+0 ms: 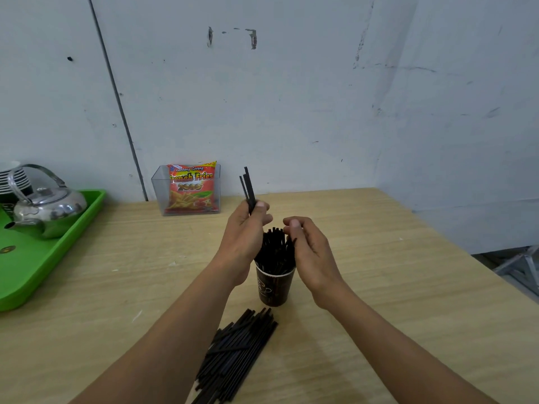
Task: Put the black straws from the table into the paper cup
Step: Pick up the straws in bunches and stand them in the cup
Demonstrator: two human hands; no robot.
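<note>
A dark brown paper cup stands upright at the middle of the wooden table, filled with several black straws that stick out of its top. My left hand is just left of the cup and pinches a few black straws that point upward above it. My right hand curls against the right side of the straws in the cup, fingers touching them. A loose pile of black straws lies flat on the table in front of the cup, between my forearms.
A green tray at the left holds a steel kettle and stacked cups. A clear box with a French fries snack bag stands at the wall. The table's right edge drops off to a metal frame.
</note>
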